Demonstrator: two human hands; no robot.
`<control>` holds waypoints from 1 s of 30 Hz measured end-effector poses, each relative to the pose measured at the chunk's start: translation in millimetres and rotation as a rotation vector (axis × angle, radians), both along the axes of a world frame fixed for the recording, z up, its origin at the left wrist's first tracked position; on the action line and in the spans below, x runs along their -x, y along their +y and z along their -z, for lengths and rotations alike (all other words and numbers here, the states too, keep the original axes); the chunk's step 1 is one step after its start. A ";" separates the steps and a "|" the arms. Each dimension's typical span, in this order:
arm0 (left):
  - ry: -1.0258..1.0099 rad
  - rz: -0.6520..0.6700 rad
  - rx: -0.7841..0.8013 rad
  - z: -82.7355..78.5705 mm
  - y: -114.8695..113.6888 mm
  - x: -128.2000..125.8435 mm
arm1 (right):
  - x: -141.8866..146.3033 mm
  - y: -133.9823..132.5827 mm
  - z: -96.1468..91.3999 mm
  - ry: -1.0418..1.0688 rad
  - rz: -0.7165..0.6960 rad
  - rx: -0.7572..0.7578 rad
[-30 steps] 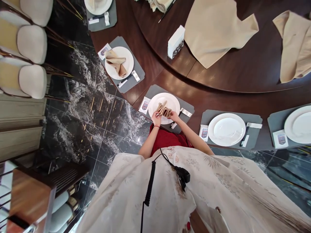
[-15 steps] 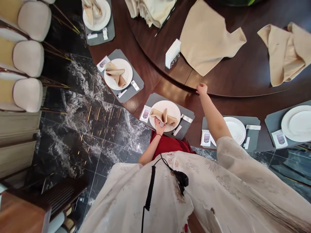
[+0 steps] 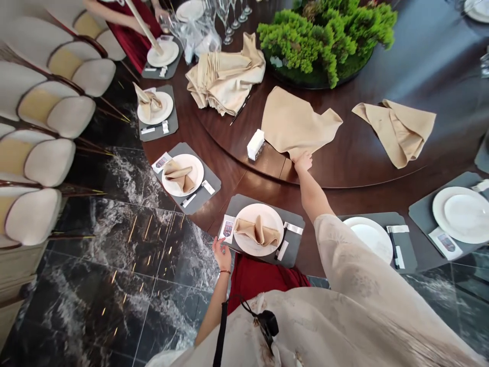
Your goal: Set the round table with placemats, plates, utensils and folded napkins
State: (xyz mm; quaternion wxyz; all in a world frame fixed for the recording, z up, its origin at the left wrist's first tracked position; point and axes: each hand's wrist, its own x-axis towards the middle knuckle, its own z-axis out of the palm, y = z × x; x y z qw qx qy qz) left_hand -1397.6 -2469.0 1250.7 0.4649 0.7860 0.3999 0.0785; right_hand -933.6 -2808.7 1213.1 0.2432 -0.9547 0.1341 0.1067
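Hands well apart: the left hand [image 3: 221, 253] open and empty, just beside a printed card [image 3: 228, 229] at the left of the near white plate [image 3: 267, 214]; the right hand [image 3: 303, 162] beyond that plate on the edge of a flat beige napkin [image 3: 298, 122], grip or mere touch impossible to tell. On that plate, a folded beige napkin [image 3: 257, 230] in soft peaks, with a grey placemat [image 3: 294, 255] beneath. Beyond it, the flat napkin on the round wooden turntable [image 3: 355, 163] of the bench [image 3: 324, 199].

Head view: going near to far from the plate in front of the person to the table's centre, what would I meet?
White plate → folded napkin → white box → spread napkin → green centrepiece
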 end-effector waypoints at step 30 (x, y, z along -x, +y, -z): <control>-0.975 1.002 0.100 -294.9 -451.3 -91.6 | 419.0 -265.0 -514.2 -0.688 -0.083 -0.563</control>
